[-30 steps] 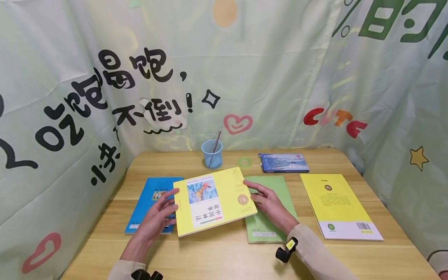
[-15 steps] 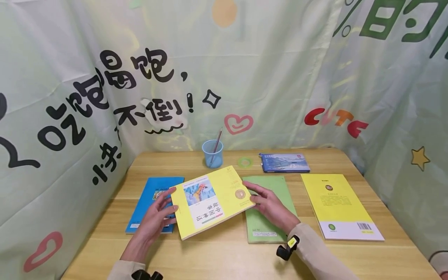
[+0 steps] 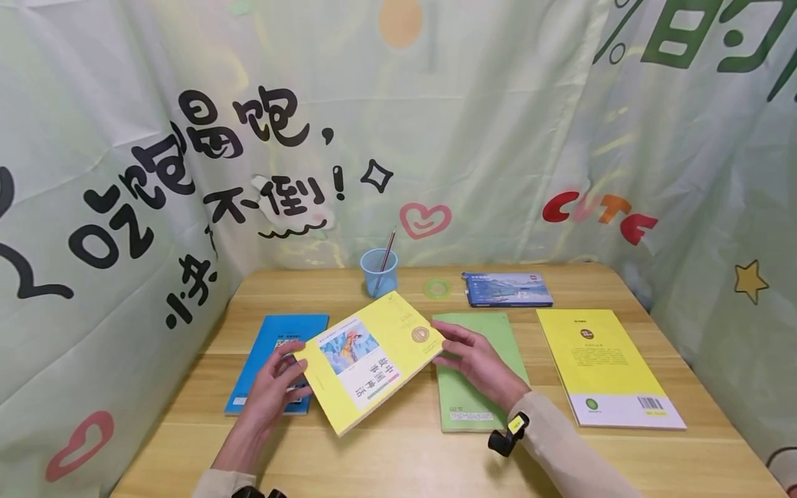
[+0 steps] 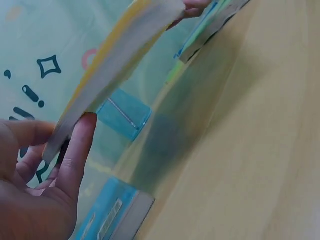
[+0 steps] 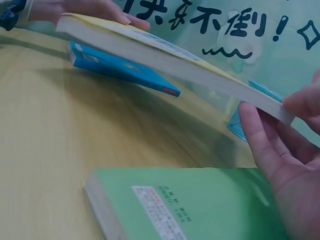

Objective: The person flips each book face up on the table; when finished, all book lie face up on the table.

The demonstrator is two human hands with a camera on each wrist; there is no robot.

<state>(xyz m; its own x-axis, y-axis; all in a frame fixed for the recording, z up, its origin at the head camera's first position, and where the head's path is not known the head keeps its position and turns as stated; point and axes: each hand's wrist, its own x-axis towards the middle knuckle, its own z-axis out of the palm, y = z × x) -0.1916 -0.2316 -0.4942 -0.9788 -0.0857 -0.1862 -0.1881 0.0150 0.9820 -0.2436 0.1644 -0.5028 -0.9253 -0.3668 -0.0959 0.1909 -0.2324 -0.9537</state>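
Observation:
A yellow paperback book [image 3: 401, 321] with a picture and Chinese characters on its cover is held up over the table, turned at an angle. At its left end my left hand [image 3: 269, 387] pinches the corner between thumb and fingers. My right hand [image 3: 482, 365] grips the opposite end in the same way. In both wrist views the page edges [image 5: 165, 67] face the camera and a gap with a shadow shows beneath. Under the left hand lies a blue book [image 3: 258, 349], partly hidden. A green book [image 3: 476, 401] lies below the right hand.
Another yellow book [image 3: 594, 356], with a white band and barcode, lies at the right. Along the back stand or lie a blue cup [image 3: 373, 280] holding a pencil, a green tape ring [image 3: 437, 288] and a blue box [image 3: 509, 289]. Printed cloth [image 3: 486, 138] hangs behind the wooden table.
The held yellow book has turned further counterclockwise, its lower left corner dropping nearer to me and its right end shifting left. Both hands keep hold; the right hand has moved slightly left.

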